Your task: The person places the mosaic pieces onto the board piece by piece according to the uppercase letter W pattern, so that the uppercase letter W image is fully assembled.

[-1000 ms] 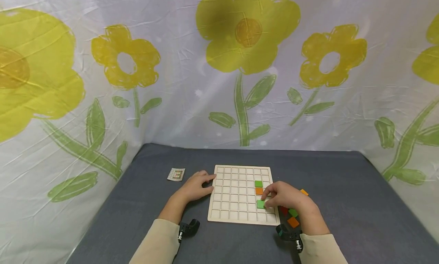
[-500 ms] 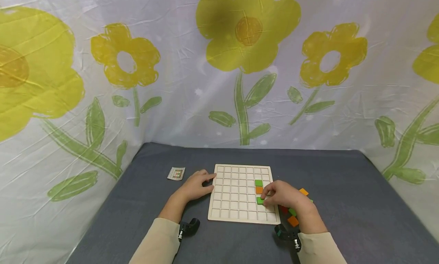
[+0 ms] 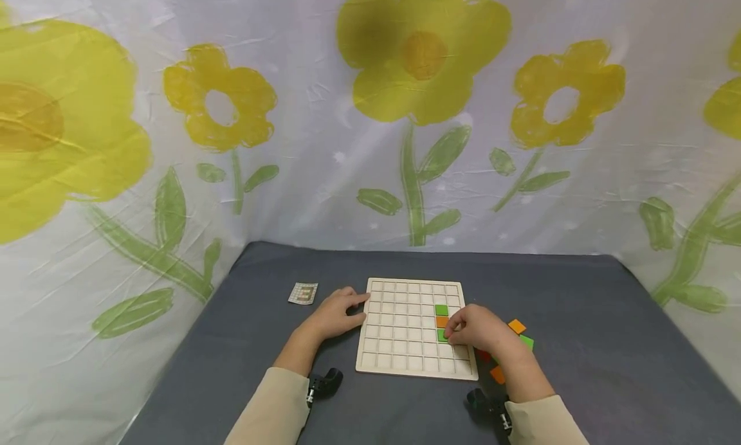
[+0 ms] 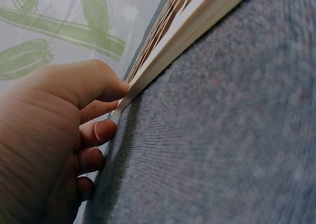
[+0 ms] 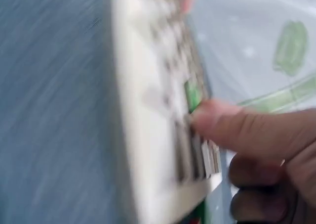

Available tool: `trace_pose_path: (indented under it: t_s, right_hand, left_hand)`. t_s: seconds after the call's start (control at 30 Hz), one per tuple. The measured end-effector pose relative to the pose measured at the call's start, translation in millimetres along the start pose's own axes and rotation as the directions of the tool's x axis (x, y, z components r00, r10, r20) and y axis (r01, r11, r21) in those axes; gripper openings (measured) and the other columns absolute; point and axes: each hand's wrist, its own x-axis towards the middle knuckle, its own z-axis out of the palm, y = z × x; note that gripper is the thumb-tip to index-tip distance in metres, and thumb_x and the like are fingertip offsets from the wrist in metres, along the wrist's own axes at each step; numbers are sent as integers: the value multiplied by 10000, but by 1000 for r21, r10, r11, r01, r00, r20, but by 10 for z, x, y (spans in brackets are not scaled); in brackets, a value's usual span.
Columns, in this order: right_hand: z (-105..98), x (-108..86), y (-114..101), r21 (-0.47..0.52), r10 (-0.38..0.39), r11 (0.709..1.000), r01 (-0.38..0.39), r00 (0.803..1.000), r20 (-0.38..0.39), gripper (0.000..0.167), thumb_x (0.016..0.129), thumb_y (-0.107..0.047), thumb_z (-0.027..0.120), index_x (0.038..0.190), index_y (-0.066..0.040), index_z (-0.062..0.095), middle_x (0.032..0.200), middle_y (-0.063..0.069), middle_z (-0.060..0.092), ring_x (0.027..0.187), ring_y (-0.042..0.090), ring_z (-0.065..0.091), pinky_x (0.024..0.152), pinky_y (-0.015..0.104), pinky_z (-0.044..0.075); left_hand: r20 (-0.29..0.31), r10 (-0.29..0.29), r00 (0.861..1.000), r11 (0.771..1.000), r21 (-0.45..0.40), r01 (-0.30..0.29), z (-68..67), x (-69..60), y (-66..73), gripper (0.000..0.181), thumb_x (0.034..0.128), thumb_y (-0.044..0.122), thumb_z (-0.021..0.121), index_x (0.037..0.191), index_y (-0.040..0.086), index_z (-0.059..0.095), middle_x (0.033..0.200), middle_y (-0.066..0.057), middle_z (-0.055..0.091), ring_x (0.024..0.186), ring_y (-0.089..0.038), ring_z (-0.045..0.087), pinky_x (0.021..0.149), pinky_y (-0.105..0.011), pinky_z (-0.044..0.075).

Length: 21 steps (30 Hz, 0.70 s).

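pale curtain (image 3: 312,194) with yellow flowers (image 3: 424,56), dark grey cloth (image 3: 585,323) below

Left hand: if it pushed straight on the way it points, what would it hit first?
Probably the pale square wooden grid board; the left hand appears to touch its left edge, though depth is unclear.

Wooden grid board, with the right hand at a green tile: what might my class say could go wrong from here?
The green tile at the right hand's fingertips might bump the orange tile just beyond it out of place.

The left hand touches only the left edge of the board, so a sideways push could perhaps shift it.

Loose tiles lie close around the right wrist, which might knock them.
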Motion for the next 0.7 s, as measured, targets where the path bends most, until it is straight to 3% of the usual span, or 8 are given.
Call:
trace_pose_path:
  t_s: [0.13,0.27,0.33,0.43,0.5,0.6,0.7]
  right_hand:
    - [-21,-62,74,-21,-26,999,26,1000,18,70,902,-116,789,863,-173,804,965,-33,706,815,146,584,721,352,504]
    - [-77,-149,174,45,-83,996,79,993,88,112,948,-144,742,1015,-153,831,1044,8,729,806,157,582,684,335,485]
    - [-113,-190,239,82,-102,992,94,989,103,165,954,-149,733,1094,-124,817,883,6,698,696,154,531,621,309,448]
    - [-179,-243,316,79,-66,995,59,994,85,178,949,-142,732,1112,-122,799,676,-17,550,581,150,442,567,303,397]
    - [-230,-279,341,53,-21,998,18,998,60,159,930,-115,744,1082,-123,789,626,-2,455,546,151,415,542,312,395]
    - [-294,-334,344,27,31,999,-33,998,59,159,866,-77,803,1010,-94,739,670,29,498,556,161,446,542,327,404]
    - [-294,-379,338,8,44,999,-45,996,82,279,775,-77,876,944,-72,654,684,34,534,567,161,471,552,322,392]
  left_hand:
    - [13,-4,1000,1000,-9,4,48,13,9,506,1004,250,640,1479,90,575,987,41,490,857,-151,403,768,-383,360]
    - [15,-18,1000,1000,-15,19,74,10,5,503,997,243,646,1471,89,584,992,45,495,866,-152,409,773,-389,366]
    - [9,-20,1000,1000,-18,20,75,16,1,503,994,244,651,1470,92,587,989,45,497,866,-155,408,773,-393,365]
    - [1,-20,1000,1000,-16,20,65,22,-12,503,993,242,653,1472,100,587,978,48,490,860,-157,398,770,-395,354]
    - [-1,-23,1000,1000,-13,23,52,20,-15,502,991,240,656,1470,102,590,964,49,483,849,-161,389,762,-396,346]
    - [0,-22,1000,1000,-10,22,27,18,-6,504,993,239,653,1474,102,586,960,48,477,842,-163,381,756,-388,339]
    - [1,-22,1000,1000,-8,22,16,16,0,505,992,237,656,1473,100,585,962,43,482,835,-163,382,749,-386,341]
